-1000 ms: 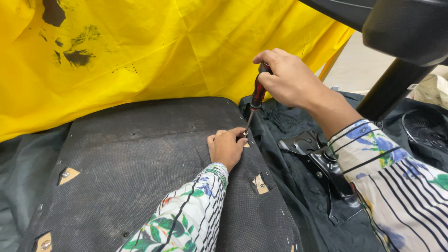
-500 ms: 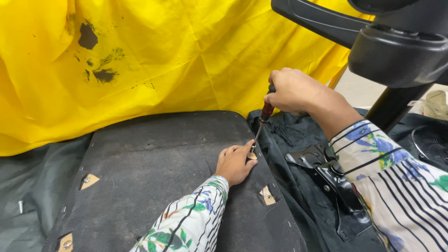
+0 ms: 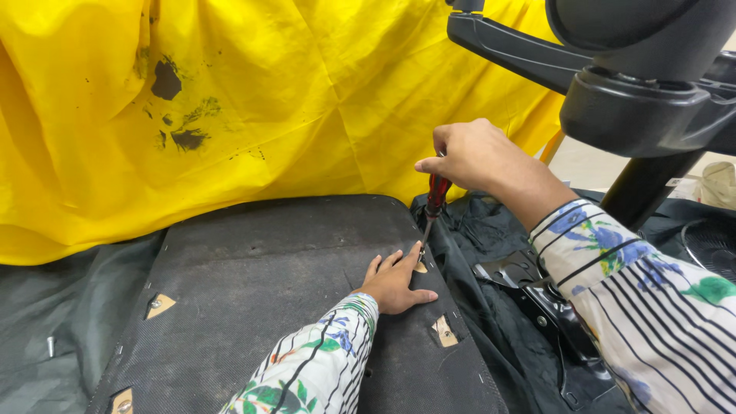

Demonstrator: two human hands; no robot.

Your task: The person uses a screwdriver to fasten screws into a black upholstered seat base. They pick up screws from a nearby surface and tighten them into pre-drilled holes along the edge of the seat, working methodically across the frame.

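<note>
Right hand [image 3: 471, 157]: fingers clamped on screwdriver [image 3: 434, 201] handle; keep shaft upright.
Left hand [image 3: 395, 281]: fingers spread flat, steadying the tip.
Seat underside [image 3: 253, 291]: screw at its right edge.

Bright, even light; soft shadows, sharp focus.

A stained yellow sheet [image 3: 253, 115] hangs behind; a black chair base [image 3: 636, 84] looms upper right.

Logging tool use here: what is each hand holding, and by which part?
The right hand holds a screwdriver, its grip on the red-and-black handle. The left hand holds nothing; it rests flat on the dark panel.
</note>
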